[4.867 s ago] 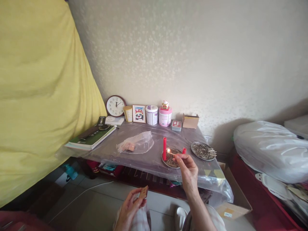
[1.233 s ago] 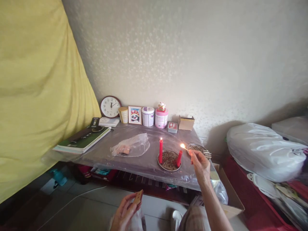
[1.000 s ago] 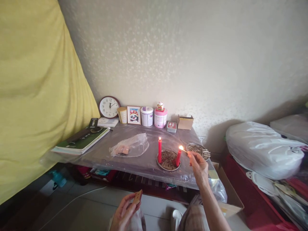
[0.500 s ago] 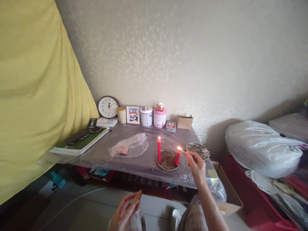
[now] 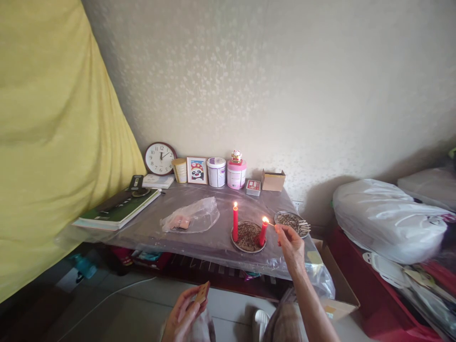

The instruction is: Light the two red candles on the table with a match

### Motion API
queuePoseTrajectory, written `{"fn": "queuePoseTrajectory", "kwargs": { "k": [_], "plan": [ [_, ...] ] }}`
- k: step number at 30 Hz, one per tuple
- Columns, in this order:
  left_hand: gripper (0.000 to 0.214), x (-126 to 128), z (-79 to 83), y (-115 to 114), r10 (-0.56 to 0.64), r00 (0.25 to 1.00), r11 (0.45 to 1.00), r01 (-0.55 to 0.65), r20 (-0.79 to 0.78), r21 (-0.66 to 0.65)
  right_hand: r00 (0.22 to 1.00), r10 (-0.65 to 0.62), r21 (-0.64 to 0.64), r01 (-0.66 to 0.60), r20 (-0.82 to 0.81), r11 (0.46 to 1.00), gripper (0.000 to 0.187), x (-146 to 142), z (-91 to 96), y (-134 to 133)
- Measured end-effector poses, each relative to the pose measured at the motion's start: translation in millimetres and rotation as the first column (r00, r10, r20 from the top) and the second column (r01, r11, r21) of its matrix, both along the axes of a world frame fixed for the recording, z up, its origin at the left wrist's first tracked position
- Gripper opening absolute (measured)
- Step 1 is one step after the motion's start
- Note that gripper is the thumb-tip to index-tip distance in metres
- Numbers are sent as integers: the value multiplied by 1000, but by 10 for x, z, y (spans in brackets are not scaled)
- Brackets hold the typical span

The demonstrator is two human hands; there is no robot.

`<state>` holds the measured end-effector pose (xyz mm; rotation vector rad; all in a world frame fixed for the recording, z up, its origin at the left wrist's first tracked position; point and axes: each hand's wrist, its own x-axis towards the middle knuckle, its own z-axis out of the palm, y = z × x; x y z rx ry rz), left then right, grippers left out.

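My right hand (image 5: 290, 242) pinches a thin matchstick (image 5: 271, 224), its tip at the flame on top of the shorter red candle (image 5: 262, 233). That candle leans slightly, while the taller red candle (image 5: 235, 224) stands upright and burns on the left. Both are set in a round metal plate (image 5: 249, 251) with a dark, speckled surface. Low in the view, in front of the table, my left hand (image 5: 183, 311) is closed around a small matchbox (image 5: 203, 292). A second plate (image 5: 287, 213) with several used matchsticks lies behind my right hand.
A crumpled plastic bag (image 5: 201, 213) lies on the plastic-covered table (image 5: 149, 232). Along the back stand a clock (image 5: 160, 158), tubs, a picture frame (image 5: 197, 170) and a small carton (image 5: 273, 181). A yellow cloth (image 5: 53, 118) hangs left; white bags (image 5: 384, 218) sit right.
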<state>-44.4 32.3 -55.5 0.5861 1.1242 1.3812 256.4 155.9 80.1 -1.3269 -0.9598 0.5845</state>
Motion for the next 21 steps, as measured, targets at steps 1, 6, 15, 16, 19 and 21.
{"fn": "queuePoseTrajectory", "kwargs": {
  "k": [1, 6, 15, 16, 19, 21],
  "plan": [
    [54, 0, 0, -2, -2, 1000, 1000, 2, -3, 4, 1000, 1, -3, -1, -2, 1000, 41, -2, 8, -2],
    [52, 0, -23, -6, 2, 1000, 1000, -2, -9, 6, 1000, 2, -19, -2, -1, 1000, 40, -6, 47, -15],
    [48, -13, -89, -1, -14, 1000, 999, 14, 3, 31, 1000, -2, -19, 2, -5, 1000, 39, -21, 106, -30],
    [47, -14, -92, 0, -18, 1000, 999, 18, 1, 36, 1000, -2, -17, 1, -8, 1000, 40, -24, 108, -30],
    [45, -19, -99, 4, -17, 1000, 999, 17, 2, 47, 1000, -1, -7, 1, -17, 1000, 39, -25, 112, -28],
    [45, -20, -100, 6, -19, 1000, 999, 18, 12, 45, 1000, 1, 0, -1, -25, 1000, 38, -14, 113, -24]
  ]
}}
